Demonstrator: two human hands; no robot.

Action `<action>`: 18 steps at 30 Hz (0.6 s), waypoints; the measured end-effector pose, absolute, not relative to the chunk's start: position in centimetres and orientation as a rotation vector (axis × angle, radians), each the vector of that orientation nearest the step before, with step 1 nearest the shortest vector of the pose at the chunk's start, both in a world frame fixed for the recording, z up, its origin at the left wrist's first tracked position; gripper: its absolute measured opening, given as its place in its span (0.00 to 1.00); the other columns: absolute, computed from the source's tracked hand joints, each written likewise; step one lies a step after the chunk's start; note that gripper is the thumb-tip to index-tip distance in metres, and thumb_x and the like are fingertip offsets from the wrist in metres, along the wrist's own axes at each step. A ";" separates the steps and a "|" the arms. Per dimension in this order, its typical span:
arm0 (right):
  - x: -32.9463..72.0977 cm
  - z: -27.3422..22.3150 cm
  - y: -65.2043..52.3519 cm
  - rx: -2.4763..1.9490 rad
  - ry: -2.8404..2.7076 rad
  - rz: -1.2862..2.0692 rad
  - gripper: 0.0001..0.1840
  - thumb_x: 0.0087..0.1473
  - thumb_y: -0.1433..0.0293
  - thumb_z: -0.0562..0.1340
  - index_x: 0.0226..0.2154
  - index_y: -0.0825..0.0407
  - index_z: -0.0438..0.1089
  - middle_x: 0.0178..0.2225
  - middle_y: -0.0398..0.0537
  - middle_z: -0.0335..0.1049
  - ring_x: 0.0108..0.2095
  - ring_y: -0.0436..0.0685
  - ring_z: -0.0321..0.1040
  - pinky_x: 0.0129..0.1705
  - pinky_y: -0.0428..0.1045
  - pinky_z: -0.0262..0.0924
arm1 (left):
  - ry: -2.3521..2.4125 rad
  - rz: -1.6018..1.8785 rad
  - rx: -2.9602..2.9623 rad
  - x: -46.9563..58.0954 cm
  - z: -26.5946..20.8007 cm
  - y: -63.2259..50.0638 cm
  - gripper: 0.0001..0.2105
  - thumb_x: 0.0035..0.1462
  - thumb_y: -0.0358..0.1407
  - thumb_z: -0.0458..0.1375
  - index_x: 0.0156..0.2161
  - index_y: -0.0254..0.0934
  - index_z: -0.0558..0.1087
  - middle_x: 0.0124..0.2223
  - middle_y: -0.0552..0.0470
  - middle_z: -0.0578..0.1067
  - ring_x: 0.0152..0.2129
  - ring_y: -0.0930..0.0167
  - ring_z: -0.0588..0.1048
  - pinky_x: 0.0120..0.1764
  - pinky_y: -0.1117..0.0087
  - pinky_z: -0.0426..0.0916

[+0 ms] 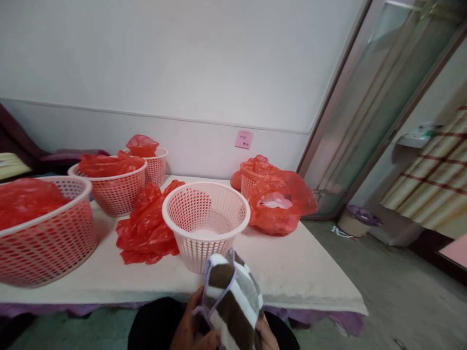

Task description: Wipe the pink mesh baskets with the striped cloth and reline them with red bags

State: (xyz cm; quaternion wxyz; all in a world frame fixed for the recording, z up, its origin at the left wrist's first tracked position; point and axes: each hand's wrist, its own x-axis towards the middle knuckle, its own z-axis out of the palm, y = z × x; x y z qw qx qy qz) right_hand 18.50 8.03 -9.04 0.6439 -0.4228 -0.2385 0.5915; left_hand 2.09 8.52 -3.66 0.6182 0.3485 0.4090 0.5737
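A folded striped towel (237, 296) in brown, white and grey, edged in purple, is held low at the front, just before the near side of an empty pink plastic basket (204, 236). My left hand (193, 325) is closed on the towel's left side, thumb in front. On its lower right side my right hand (267, 333) grips the same towel, its fingers partly hidden behind the cloth. Left of the basket lies a crumpled red plastic bag (148, 231). To the right sits an open red bag (279, 206) with whitish-pink cloth inside.
More pink baskets with red bags stand on the left: a near one (47, 248), a middle one (116, 192) and a far one (156, 165). Behind the open bag is another basket (248, 184). The white-covered table (310, 272) ends at the right; a bin (355, 221) stands on the floor.
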 end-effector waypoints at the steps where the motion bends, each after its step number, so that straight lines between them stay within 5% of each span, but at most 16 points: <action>1: 18.0 -8.8 7.7 -0.957 -0.515 1.353 0.22 0.41 0.55 0.69 0.39 0.45 0.78 0.40 0.51 0.79 0.45 0.68 0.73 0.45 0.60 0.69 | 0.921 1.257 0.787 2.2 -3.4 8.1 0.32 0.34 0.50 0.71 0.47 0.42 0.73 0.41 0.42 0.80 0.40 0.54 0.78 0.44 0.58 0.72; 6: 16.2 -6.7 6.5 -0.942 -0.459 1.445 0.34 0.36 0.63 0.72 0.50 0.45 0.71 0.40 0.50 0.78 0.41 0.66 0.74 0.41 0.56 0.69 | 0.872 1.168 0.633 1.0 -1.9 6.5 0.24 0.38 0.47 0.71 0.41 0.37 0.76 0.33 0.46 0.80 0.34 0.57 0.79 0.41 0.59 0.71; 18: 17.1 -3.7 4.7 -1.288 -0.972 1.113 0.19 0.44 0.64 0.66 0.42 0.50 0.74 0.38 0.47 0.77 0.40 0.61 0.71 0.43 0.49 0.64 | 1.048 1.203 0.529 -1.1 -2.4 4.0 0.24 0.39 0.48 0.70 0.42 0.39 0.76 0.33 0.48 0.81 0.31 0.59 0.80 0.37 0.61 0.72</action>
